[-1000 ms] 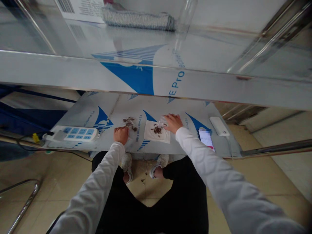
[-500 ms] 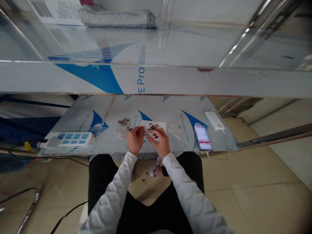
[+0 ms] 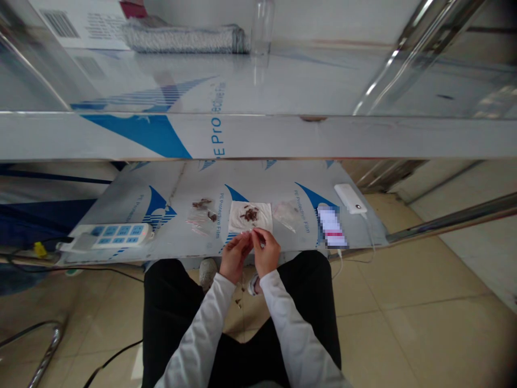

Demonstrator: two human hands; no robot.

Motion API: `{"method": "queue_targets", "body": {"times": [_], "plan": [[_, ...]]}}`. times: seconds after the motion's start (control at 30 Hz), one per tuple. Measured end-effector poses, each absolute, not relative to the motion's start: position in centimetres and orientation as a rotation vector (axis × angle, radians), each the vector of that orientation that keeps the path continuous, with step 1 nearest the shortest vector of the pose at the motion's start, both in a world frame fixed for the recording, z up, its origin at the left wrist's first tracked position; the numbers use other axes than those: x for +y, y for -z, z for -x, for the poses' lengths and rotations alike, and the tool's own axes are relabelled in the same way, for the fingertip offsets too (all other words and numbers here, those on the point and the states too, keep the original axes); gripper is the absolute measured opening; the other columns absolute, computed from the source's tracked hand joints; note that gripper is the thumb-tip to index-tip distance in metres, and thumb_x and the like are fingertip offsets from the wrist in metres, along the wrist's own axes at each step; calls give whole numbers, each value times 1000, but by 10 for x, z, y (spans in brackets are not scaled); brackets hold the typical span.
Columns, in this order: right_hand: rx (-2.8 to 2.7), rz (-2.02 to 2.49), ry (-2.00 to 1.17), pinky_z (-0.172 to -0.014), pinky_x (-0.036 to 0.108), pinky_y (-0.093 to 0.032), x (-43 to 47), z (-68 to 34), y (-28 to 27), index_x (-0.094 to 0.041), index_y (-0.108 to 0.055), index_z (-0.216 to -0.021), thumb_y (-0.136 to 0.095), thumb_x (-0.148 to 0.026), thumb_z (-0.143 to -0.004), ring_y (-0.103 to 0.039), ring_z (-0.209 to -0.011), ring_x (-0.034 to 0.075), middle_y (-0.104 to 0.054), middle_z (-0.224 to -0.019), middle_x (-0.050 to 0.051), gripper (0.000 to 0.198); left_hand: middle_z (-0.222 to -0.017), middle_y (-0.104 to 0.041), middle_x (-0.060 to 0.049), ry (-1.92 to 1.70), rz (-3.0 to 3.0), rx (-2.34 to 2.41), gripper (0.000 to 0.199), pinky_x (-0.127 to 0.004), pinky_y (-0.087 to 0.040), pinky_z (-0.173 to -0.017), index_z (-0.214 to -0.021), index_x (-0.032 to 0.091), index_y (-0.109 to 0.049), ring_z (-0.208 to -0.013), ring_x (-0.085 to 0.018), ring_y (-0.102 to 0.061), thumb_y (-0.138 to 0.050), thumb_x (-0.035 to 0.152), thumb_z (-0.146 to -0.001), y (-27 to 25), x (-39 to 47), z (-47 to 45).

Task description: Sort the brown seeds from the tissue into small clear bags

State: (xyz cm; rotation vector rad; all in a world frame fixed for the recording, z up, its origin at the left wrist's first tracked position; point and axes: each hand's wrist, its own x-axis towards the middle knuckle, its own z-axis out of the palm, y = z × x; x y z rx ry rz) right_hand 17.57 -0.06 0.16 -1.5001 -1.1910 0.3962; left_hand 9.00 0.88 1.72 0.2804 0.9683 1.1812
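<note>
Both hands have drawn back from the white paper [image 3: 264,213] toward the near edge of the table [image 3: 169,249]. Left hand [image 3: 233,260] and right hand [image 3: 267,252] meet at the fingertips, each narrowed to a pinch — whether anything lies between cannot be told. At 12 o'clock from the fingertips, brown pieces [image 3: 250,214] lie heaped on the paper. Farther out: a clear bag [image 3: 197,225] with dark bits at 10 o'clock; another clear bag [image 3: 287,214] at 2; phone [image 3: 332,226] at 3; power strip [image 3: 123,236] at 9.
</note>
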Motion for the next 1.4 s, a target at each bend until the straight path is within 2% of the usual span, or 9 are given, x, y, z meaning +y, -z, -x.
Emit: {"method": "queue_targets", "body": {"times": [0.2,0.33,0.6,0.87,0.97,1.07,1.17,1.23,1.4], "plan": [[-1210,1486,-389,-69,28,-55,-11,-174,-2,-17,-67,-93,-50,-30,-91,-65,-76,16,-69,-90,9,21,-79,-74,-5,-1190,-418,1024,36,-26,-53,-73,-75,14,-71,-70,-13,-68,-85,33,-47,-12,0,-92],[-1287,1432,-445,-79,32,-54,-18,-177,-5,-19,-70,-90,-56,-33,-88,-65,-87,19,-68,-91,9,21,-73,-73,-5,-1173,-549,1076,37,-27,-53,-70,-73,13,-71,-65,-14,-66,-84,37,-48,-11,5,-86],[-1266,1332,-1019,-67,32,-58,-7,-204,-20,-19,-72,-85,-60,-34,-81,-71,-69,20,-75,-76,5,20,-59,-69,-4,-1007,-860,1072,30,-25,-49,-58,-69,12,-71,-53,-12,-60,-80,37,-55,-26,30,-71],[-1531,1752,-432,-63,31,-53,1,-213,-23,-20,-70,-76,-58,-19,-76,-70,-63,23,-73,-67,5,12,-61,-68,-4,-864,-1439,1370,17,-26,-46,-59,-67,17,-69,-57,-16,-63,-71,34,-68,-35,34,-62],[-1546,1776,-378,-65,32,-52,-1,-215,-20,-19,-68,-75,-58,-19,-76,-68,-63,22,-71,-66,5,10,-66,-70,-5,-754,-1731,1560,10,-27,-45,-62,-69,17,-67,-61,-17,-64,-64,26,-73,-45,31,-58],[-1605,1587,-455,-78,36,-52,-2,-214,-21,-17,-67,-92,-57,-17,-76,-68,-83,23,-72,-87,8,18,-71,-71,-5,-750,-1846,1614,9,-27,-46,-64,-74,17,-65,-63,-16,-64,-58,22,-75,-56,33,-59],[-1687,1341,-593,-103,42,-40,3,-214,-26,-17,-44,-134,-68,-23,-72,-46,-127,25,-50,-137,15,67,-71,-70,-4,-773,-1810,1542,11,-25,-46,-63,-78,18,-64,-64,-16,-65,-55,23,-76,-64,40,-60],[-1750,1239,-720,-110,43,-31,10,-216,-29,-18,-30,-143,-75,-29,-66,-34,-136,26,-37,-147,15,90,-71,-70,-4,-765,-1777,1494,11,-24,-46,-61,-78,18,-64,-63,-15,-65,-55,24,-77,-69,45,-61],[-1680,1167,-889,-103,40,-40,26,-217,-31,-20,-52,-127,-77,-36,-65,-54,-119,24,-59,-127,11,69,-69,-70,-4,-678,-1829,1539,12,-24,-44,-59,-77,17,-65,-62,-16,-64,-55,25,-77,-78,51,-61]]}}
